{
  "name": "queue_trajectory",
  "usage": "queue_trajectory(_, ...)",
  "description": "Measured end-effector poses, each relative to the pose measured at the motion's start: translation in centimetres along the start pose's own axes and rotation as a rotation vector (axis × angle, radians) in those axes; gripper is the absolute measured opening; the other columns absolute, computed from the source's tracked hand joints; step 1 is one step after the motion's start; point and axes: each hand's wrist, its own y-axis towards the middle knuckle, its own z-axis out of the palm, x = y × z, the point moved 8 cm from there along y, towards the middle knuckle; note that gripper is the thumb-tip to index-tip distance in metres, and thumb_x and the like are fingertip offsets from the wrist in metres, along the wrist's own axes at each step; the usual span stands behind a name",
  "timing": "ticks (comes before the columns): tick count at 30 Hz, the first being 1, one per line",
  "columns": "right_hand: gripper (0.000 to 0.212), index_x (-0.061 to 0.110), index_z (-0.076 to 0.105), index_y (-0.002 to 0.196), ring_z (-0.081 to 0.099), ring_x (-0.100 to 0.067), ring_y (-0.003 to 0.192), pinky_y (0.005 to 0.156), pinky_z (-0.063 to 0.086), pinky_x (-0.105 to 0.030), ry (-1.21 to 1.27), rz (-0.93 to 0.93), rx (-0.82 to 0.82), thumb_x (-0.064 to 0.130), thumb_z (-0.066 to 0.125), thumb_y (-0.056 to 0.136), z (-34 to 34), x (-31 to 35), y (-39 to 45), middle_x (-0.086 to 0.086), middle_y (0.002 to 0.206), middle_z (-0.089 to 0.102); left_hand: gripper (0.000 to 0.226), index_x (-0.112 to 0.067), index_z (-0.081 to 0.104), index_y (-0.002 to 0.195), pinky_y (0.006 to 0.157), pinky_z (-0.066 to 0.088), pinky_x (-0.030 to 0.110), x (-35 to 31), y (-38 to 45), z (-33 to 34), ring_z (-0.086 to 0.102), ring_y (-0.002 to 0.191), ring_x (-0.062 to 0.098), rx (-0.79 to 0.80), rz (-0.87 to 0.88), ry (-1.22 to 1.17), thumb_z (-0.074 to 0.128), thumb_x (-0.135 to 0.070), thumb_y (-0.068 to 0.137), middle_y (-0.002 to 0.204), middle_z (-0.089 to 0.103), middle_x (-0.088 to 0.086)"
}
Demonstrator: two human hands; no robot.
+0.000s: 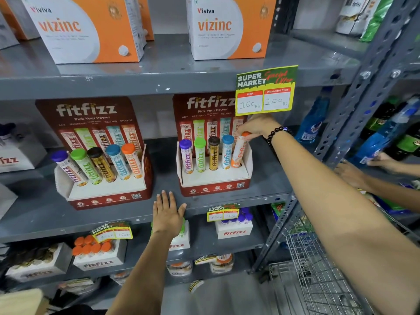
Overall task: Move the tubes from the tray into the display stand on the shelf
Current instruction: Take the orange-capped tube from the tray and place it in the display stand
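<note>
Two red fitfizz display stands sit on the middle grey shelf (pixel 268 178). The right stand (pixel 214 178) holds purple, green, black and blue-capped tubes upright. My right hand (pixel 254 128) grips the orange cap of an orange tube (pixel 239 151) that stands tilted in the stand's rightmost hole. The left stand (pixel 106 192) holds several leaning tubes. My left hand (pixel 167 212) lies flat, fingers spread, on the shelf's front edge between the two stands. A white fitfizz tray (pixel 100 258) with several orange-capped tubes sits on the shelf below.
A yellow price tag (pixel 266 92) hangs just above my right hand. White and orange vizinc boxes (pixel 229 28) stand on the top shelf. A wire cart (pixel 318 276) is at lower right. Another person's hands (pixel 354 173) reach among blue bottles on the right rack.
</note>
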Motion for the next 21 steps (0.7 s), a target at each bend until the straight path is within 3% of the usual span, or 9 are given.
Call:
queue_trajectory(2,0.043,0.007,0.064,0.097,0.069,-0.019,0.085,0.075,0.06,-0.031,-0.107,-0.035,-0.067,0.032,0.078,0.065,-0.2,0.4,-0.2,-0.009,0.1,0.071,0.065,-0.01,-0.011,0.146,0.117,-0.005,0.04,0.0,0.0,-0.1,-0.014,0.143,0.03,0.002,-0.001,0.01,0.007,-0.049,0.096,0.156,-0.013,0.014)
queue_trajectory(3,0.042,0.009,0.064,0.094,0.068,-0.015,0.079,0.064,0.058,-0.027,-0.14,-0.051,-0.102,0.036,0.078,0.065,-0.3,0.6,-0.6,-0.007,0.097,0.071,0.065,-0.01,-0.011,0.145,0.117,-0.005,0.04,0.0,0.0,-0.1,-0.014,0.143,0.029,0.004,-0.002,0.013,0.007,-0.049,0.096,0.156,-0.014,0.014)
queue_trajectory(5,0.036,0.013,0.06,0.085,0.06,-0.011,0.069,0.045,0.039,-0.018,-0.196,-0.083,-0.16,0.039,0.077,0.067,-0.4,1.0,-0.9,-0.004,0.093,0.071,0.065,-0.01,-0.011,0.145,0.117,-0.006,0.04,-0.1,0.0,-0.1,-0.014,0.143,0.029,0.009,-0.004,0.014,0.007,-0.049,0.097,0.156,-0.014,0.014)
queue_trajectory(7,0.035,0.013,0.058,0.088,0.057,-0.016,0.078,0.047,0.032,-0.018,-0.236,-0.117,-0.198,0.037,0.076,0.068,-0.4,1.1,-1.1,-0.007,0.098,0.068,0.065,-0.01,-0.012,0.145,0.117,-0.006,0.04,-0.1,-0.1,-0.1,-0.014,0.143,0.029,0.012,-0.005,0.014,0.007,-0.049,0.096,0.156,-0.014,0.014)
queue_trajectory(12,0.038,0.011,0.058,0.095,0.062,-0.024,0.096,0.053,0.038,-0.02,-0.215,-0.132,-0.202,0.033,0.077,0.07,-0.2,1.0,-0.9,-0.011,0.106,0.066,0.066,-0.01,-0.012,0.145,0.117,-0.006,0.039,0.0,0.1,0.0,-0.015,0.143,0.029,0.011,-0.007,0.011,0.006,-0.049,0.096,0.156,-0.015,0.014)
queue_trajectory(15,0.035,0.015,0.05,0.085,0.064,-0.024,0.095,0.044,0.03,-0.017,-0.195,-0.136,-0.186,0.032,0.077,0.07,-0.3,1.0,-0.8,-0.011,0.103,0.067,0.065,-0.01,-0.011,0.145,0.117,-0.006,0.04,0.0,0.1,0.0,-0.014,0.143,0.029,0.006,-0.008,0.011,0.006,-0.049,0.096,0.156,-0.013,0.014)
queue_trajectory(21,0.034,0.016,0.051,0.073,0.065,-0.019,0.087,0.044,0.036,-0.017,-0.207,-0.116,-0.123,0.034,0.079,0.067,0.1,1.2,-1.2,-0.008,0.098,0.068,0.065,-0.009,-0.009,0.146,0.118,-0.004,0.041,-0.1,-0.1,-0.1,-0.012,0.143,0.03,-0.002,-0.008,0.014,0.007,-0.049,0.096,0.156,-0.011,0.015)
